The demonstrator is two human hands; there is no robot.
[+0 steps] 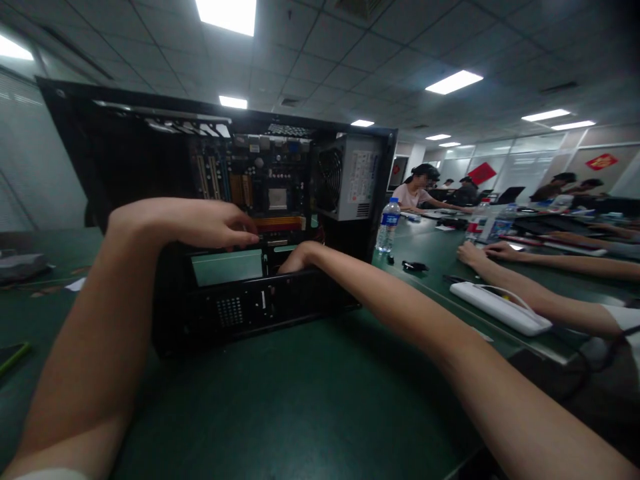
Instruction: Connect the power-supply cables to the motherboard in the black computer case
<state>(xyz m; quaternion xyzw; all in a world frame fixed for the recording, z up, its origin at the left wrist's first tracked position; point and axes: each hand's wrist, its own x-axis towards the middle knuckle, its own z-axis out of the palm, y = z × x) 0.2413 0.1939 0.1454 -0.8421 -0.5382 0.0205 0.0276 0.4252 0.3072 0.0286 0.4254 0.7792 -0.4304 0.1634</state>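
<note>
A black computer case (170,337) stands on the green table with its open side facing me. Inside sit a motherboard (293,177) and, at upper right, a silver power supply (357,177) with a fan. My left hand (210,225) reaches into the case in front of the board, close to the orange and yellow memory slots (280,225). Its thumb and a finger point right, slightly apart, with nothing visible between them. My right hand (300,257) is lower in the case, behind its bottom rail; its fingers are hidden, so any hold cannot be seen.
Right of the case stand a water bottle (389,227) and a small black item (414,266). A white power strip (500,308) lies near another person's hands (473,255). More bottles (479,220) stand beyond. A green-edged object (15,357) lies at far left.
</note>
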